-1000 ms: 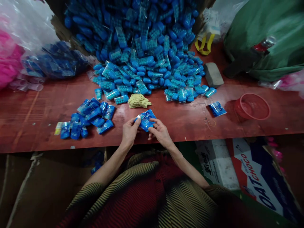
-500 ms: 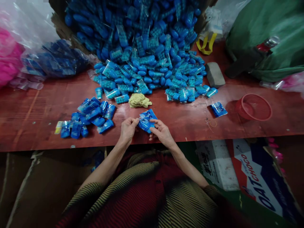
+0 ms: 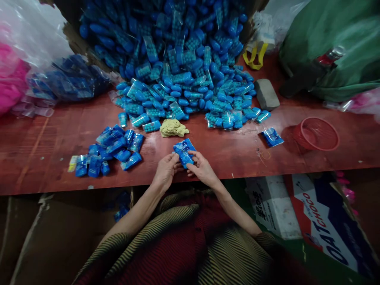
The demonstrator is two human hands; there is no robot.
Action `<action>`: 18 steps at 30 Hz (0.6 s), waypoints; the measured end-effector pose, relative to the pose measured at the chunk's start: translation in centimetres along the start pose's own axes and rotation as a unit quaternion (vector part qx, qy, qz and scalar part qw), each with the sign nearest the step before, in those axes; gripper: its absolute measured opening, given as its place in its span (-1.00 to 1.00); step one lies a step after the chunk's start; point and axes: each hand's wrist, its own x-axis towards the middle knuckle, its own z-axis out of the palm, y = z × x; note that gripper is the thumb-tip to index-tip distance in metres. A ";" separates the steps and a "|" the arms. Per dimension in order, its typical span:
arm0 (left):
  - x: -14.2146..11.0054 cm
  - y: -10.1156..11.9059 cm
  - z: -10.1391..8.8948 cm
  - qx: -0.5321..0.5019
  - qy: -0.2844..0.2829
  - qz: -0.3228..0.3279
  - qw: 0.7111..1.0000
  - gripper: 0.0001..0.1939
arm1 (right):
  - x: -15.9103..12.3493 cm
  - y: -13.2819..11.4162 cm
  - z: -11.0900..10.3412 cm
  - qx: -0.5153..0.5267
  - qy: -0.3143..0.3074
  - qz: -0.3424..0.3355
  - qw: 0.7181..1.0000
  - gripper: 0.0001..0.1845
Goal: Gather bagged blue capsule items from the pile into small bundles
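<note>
A small blue printed packet (image 3: 184,152) is held between my two hands, just above the table's front edge. My left hand (image 3: 166,168) pinches its left side with thumb and fingers. On the other side, my right hand (image 3: 203,168) grips the packet's right and lower edge, thumb on top. What is inside the packet cannot be made out. To the left lies a group of similar blue packets (image 3: 111,142). Beyond my hands spreads a large heap of clear containers (image 3: 178,87) with blue ends and blue beads inside. A crumpled yellowish lump (image 3: 173,128) sits between heap and packet.
On the right are a single blue packet (image 3: 272,137), a red mesh basket (image 3: 317,134), a grey block (image 3: 267,94) and a green bag (image 3: 326,43). A clear bag of blue packets (image 3: 69,79) stands at left. Cartons (image 3: 320,221) lie below the red table (image 3: 59,158).
The packet has turned more upright between my hands. My left hand has shifted slightly right and its fingers have moved in along the packet's lower left. The camera view has shifted slightly.
</note>
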 end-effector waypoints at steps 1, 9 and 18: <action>-0.1 0.0 0.1 -0.001 0.008 -0.007 1.000 -0.58 | -0.1 0.0 0.0 -0.016 -0.005 -0.006 1.000 -0.54; 0.0 0.3 0.6 -0.032 0.022 0.012 0.999 -0.58 | -0.8 0.4 -0.7 -0.089 -0.038 -0.046 0.994 -0.37; 1.3 0.9 0.6 -0.024 0.044 0.024 0.998 -0.60 | -1.7 -1.8 -1.7 -0.324 -0.067 -0.041 0.943 -0.31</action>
